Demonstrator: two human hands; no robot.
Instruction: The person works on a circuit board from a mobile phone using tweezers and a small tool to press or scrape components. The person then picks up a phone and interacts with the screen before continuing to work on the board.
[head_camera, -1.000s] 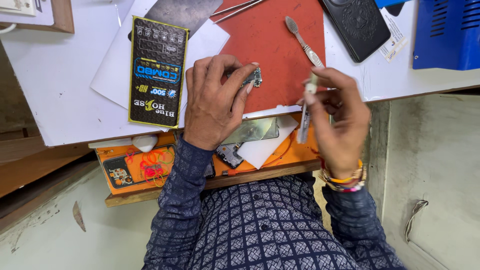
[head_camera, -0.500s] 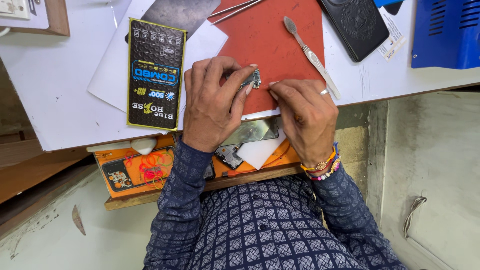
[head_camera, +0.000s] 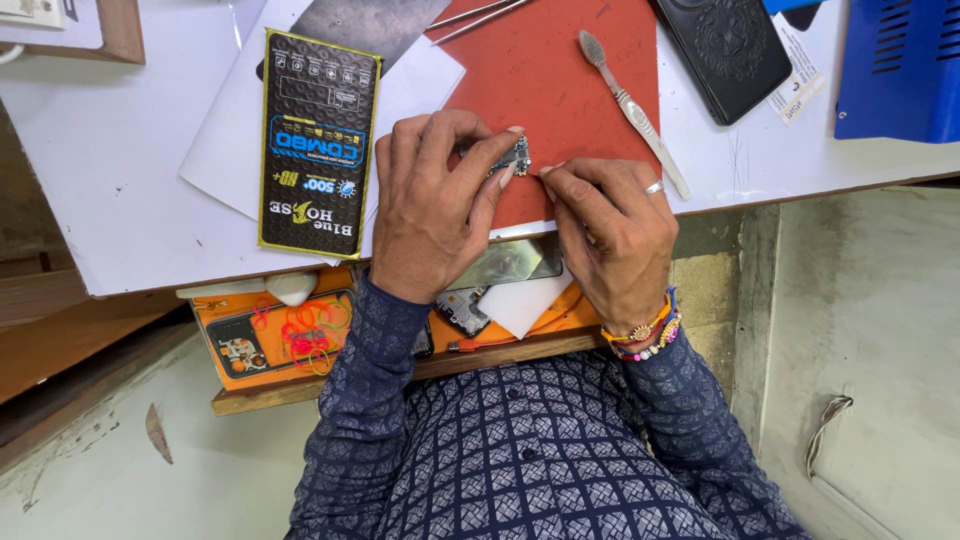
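From the head camera looking down, the left hand (head_camera: 440, 205) is curled nearly shut, its thumb and fingertips pinching a small dark green circuit board (head_camera: 514, 156) and pressing it down on the red rectangular work mat (head_camera: 560, 80) near the mat's near edge. The left wrist is bent with the back of the hand facing up, and the forearm in a dark blue patterned sleeve (head_camera: 365, 400) rises from the lap over the table edge. The right hand (head_camera: 610, 230) is also closed, its thumb and forefinger pressed together just beside the board's right end; whether they hold something thin cannot be told. It wears a ring and beaded bracelets at the wrist, knuckles up, resting at the edge of the white table (head_camera: 120, 180). A grey-handled brush (head_camera: 632, 105) lies on the mat just beyond the right hand. A black and yellow flat packet (head_camera: 318, 140) lies left of the left hand, on white paper.
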